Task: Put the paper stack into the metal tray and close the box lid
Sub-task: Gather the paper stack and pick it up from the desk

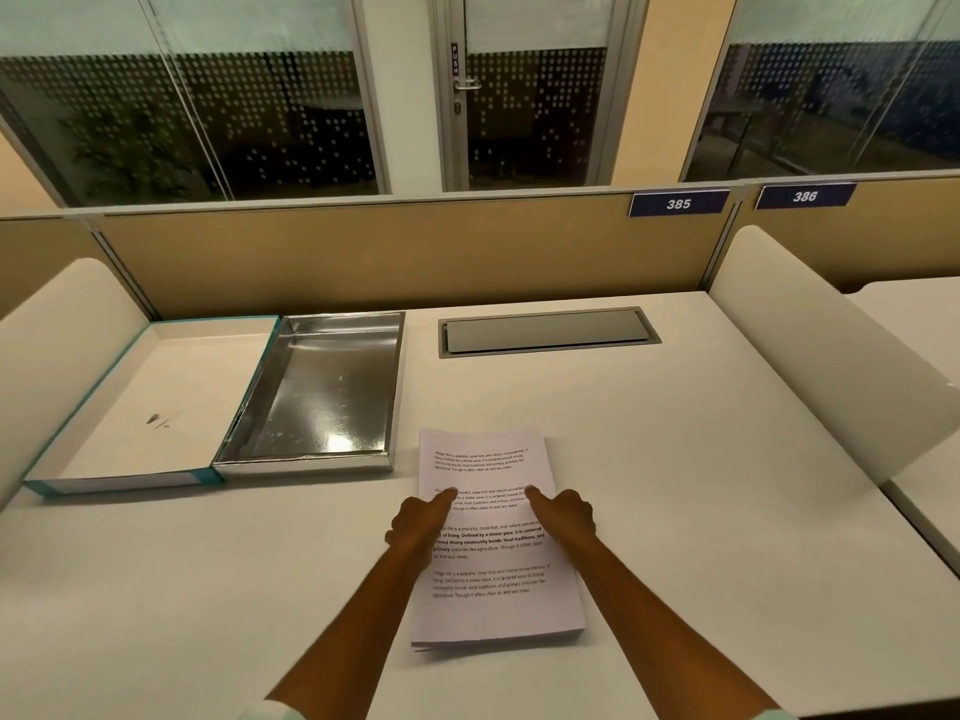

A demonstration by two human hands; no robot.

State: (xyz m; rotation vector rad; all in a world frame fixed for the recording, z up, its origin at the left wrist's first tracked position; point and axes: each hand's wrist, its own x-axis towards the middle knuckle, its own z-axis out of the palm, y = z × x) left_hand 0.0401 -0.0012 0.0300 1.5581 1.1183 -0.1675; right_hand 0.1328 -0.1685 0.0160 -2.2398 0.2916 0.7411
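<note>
A stack of printed white paper (pixel 493 579) lies flat on the desk in front of me. My left hand (pixel 418 522) rests over its left edge and my right hand (pixel 563 514) over its right side; each has the index finger stretched out and touching the top sheet, the other fingers curled. Neither hand grips anything. To the left of the stack stands the shiny metal tray (pixel 317 392), with nothing in it. Its box lid (pixel 150 402), white inside with teal edges, lies swung open flat on the tray's left side.
The white desk (pixel 675 459) has a grey cable hatch (pixel 545 331) set into it behind the paper. Curved white side dividers (pixel 810 350) stand left and right, and a tan partition (pixel 405 252) runs along the back.
</note>
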